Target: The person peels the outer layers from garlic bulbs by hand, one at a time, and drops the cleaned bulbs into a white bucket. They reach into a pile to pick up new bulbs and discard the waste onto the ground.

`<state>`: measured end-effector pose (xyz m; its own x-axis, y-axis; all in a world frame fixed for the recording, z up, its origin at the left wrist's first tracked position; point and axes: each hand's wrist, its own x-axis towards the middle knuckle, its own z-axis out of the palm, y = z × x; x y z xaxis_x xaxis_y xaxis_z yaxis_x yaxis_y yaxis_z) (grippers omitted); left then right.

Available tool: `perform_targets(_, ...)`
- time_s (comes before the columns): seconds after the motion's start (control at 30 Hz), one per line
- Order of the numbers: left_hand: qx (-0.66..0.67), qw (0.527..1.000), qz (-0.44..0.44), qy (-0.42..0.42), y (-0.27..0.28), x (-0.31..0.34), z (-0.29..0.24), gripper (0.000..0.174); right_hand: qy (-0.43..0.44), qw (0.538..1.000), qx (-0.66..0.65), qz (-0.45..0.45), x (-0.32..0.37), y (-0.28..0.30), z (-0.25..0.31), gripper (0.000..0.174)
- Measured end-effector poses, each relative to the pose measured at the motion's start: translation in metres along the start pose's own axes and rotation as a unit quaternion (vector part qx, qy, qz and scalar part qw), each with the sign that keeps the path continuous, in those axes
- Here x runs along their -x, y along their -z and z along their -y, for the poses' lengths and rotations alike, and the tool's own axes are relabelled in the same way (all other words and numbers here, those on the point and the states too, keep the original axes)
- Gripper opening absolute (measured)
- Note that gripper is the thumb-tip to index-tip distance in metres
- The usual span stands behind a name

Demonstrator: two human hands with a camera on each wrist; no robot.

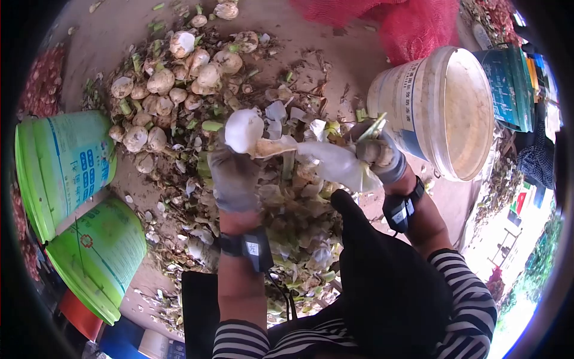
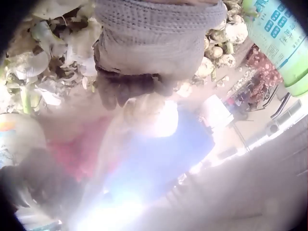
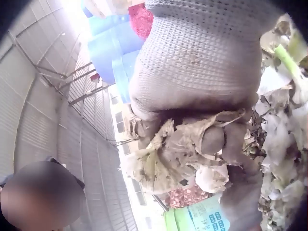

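A white garlic bulb [image 1: 244, 130] sits at the fingers of my gloved left hand [image 1: 234, 180], which grips it. The left wrist view has the same bulb [image 2: 156, 115] under the glove's fingertips, partly washed out by glare. From the bulb a strip of pale garlic skin [image 1: 338, 163] stretches across to my gloved right hand [image 1: 382, 154], which pinches it. Seen from the right wrist, dirty, crumpled husk [image 3: 178, 149] bunches among the curled fingers of that hand. Below both hands lies a heap of peeled skins [image 1: 299, 233].
Unpeeled garlic bulbs [image 1: 161, 81] are piled at the far left. Two green buckets [image 1: 72, 167] stand left. A white bucket [image 1: 397, 90] lies tipped beside my right hand, with a teal bucket [image 1: 505, 90] behind it. Red mesh [image 1: 412, 27] lies at the back.
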<state>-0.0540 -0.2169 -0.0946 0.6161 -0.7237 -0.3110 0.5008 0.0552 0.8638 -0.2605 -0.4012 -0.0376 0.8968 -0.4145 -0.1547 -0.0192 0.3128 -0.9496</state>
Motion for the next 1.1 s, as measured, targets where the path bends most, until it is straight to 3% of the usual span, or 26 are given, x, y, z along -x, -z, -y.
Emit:
perform_targets(0.03, 0.395, 0.914, -0.015, 0.089, 0.0, -0.002, -0.004, 0.038, -0.036, 0.998, 0.034, -0.025, 0.002, -0.003, 0.008, 0.036)
perform_targets(0.07, 0.394, 0.915, -0.015, 0.086, 0.0, -0.002, -0.007, 0.038, -0.07, 0.994, 0.068, -0.049, 0.002, -0.005, 0.013, 0.045)
perform_targets(0.13, 0.311, 0.945, -0.088, 0.041, 0.0, -0.001, -0.011, 0.038, -0.056, 0.997, 0.023, -0.045, 0.003, 0.009, -0.004, 0.05)
perform_targets(0.17, 0.293, 0.953, -0.064, 0.03, 0.005, 0.0, -0.012, 0.035, -0.181, 0.98, -0.086, 0.016, 0.003, 0.032, -0.027, 0.054)
perform_targets(0.2, 0.291, 0.954, -0.067, 0.029, 0.003, 0.003, -0.016, 0.035, -0.301, 0.931, -0.192, 0.076, -0.012, 0.018, -0.012, 0.058)
perform_targets(0.23, 0.211, 0.971, -0.111, 0.02, -0.003, 0.006, -0.019, 0.034, -0.143, 0.987, -0.041, 0.059, -0.025, 0.001, 0.006, 0.065)
perform_targets(0.27, 0.129, 0.98, -0.152, 0.011, -0.01, 0.007, -0.023, 0.033, -0.094, 0.986, 0.115, 0.071, -0.031, 0.005, -0.026, 0.06)
perform_targets(0.3, 0.008, 0.992, -0.112, -0.049, -0.019, 0.013, -0.028, 0.027, -0.103, 0.946, 0.295, 0.085, -0.036, -0.005, -0.026, 0.058)
perform_targets(0.33, 0.009, 0.993, -0.11, -0.05, -0.022, 0.016, -0.028, 0.027, -0.109, 0.874, 0.464, 0.095, -0.042, -0.017, -0.024, 0.055)
perform_targets(0.37, 0.057, 0.985, -0.161, -0.028, -0.025, 0.017, -0.028, 0.023, 0.04, 0.795, 0.604, 0.041, -0.046, -0.033, -0.024, 0.048)
perform_targets(0.4, 0.105, 0.972, -0.212, -0.007, -0.027, 0.018, -0.027, 0.019, 0.041, 0.794, 0.605, 0.042, -0.053, -0.045, -0.018, 0.048)
perform_targets(0.43, 0.106, 0.971, -0.213, -0.006, -0.03, 0.021, -0.025, 0.019, 0.039, 0.823, 0.565, 0.045, -0.059, -0.057, -0.008, 0.042)
perform_targets(0.47, 0.05, 0.975, -0.214, -0.009, -0.033, 0.025, -0.023, 0.021, 0.035, 0.85, 0.523, 0.048, -0.061, -0.064, -0.003, 0.037)
perform_targets(0.53, -0.007, 0.976, -0.217, -0.016, -0.036, 0.032, -0.026, 0.022, 0.052, 0.853, 0.515, 0.067, -0.066, -0.065, -0.005, 0.031)
perform_targets(0.63, 0.167, 0.97, -0.174, 0.036, -0.017, 0.037, -0.052, 0.024, 0.065, 0.866, 0.491, 0.076, -0.071, -0.056, -0.021, 0.021)
perform_targets(0.67, 0.095, 0.985, -0.14, -0.027, -0.006, 0.038, -0.068, 0.028, 0.043, 0.873, 0.482, 0.06, -0.07, -0.048, -0.024, 0.018)
perform_targets(0.7, 0.113, 0.978, -0.164, -0.064, 0.007, 0.038, -0.099, 0.036, 0.008, 0.88, 0.469, 0.068, -0.067, -0.044, -0.02, 0.019)
perform_targets(0.73, 0.117, 0.961, -0.154, -0.196, 0.022, 0.041, -0.131, 0.048, -0.029, 0.885, 0.458, 0.076, -0.063, -0.041, -0.016, 0.02)
perform_targets(0.77, 0.079, 0.958, -0.066, -0.269, 0.075, 0.043, -0.162, 0.058, -0.021, 0.886, 0.456, 0.079, -0.058, -0.039, -0.018, 0.02)
perform_targets(0.83, 0.313, 0.894, -0.056, -0.315, 0.048, 0.041, -0.225, 0.058, -0.02, 0.889, 0.455, 0.049, -0.048, -0.039, -0.028, 0.026)
perform_targets(0.87, 0.312, 0.893, -0.054, -0.318, 0.053, 0.029, -0.218, 0.058, -0.016, 0.889, 0.456, 0.049, -0.049, -0.041, -0.035, 0.026)
perform_targets(0.93, 0.139, 0.963, -0.078, -0.218, 0.063, -0.01, -0.189, 0.049, 0.008, 0.895, 0.444, 0.03, -0.054, -0.041, -0.047, 0.035)
perform_targets(0.97, -0.046, 0.981, -0.099, -0.158, 0.042, -0.022, -0.175, 0.045, 0.0, 0.91, 0.415, 0.014, -0.058, -0.052, -0.028, 0.03)
perform_targets(1.0, -0.226, 0.963, -0.116, -0.091, 0.016, -0.036, -0.157, 0.043, 0.001, 0.908, 0.418, 0.011, -0.062, -0.053, -0.031, 0.03)
perform_targets(1.03, -0.299, 0.945, -0.077, -0.11, 0.016, -0.057, -0.129, 0.04, 0.044, 0.898, 0.435, 0.039, -0.063, -0.05, -0.035, 0.027)
perform_targets(1.1, -0.552, 0.797, -0.015, -0.244, 0.01, -0.09, -0.088, 0.039, 0.079, 0.877, 0.465, 0.097, -0.063, -0.045, -0.036, 0.02)
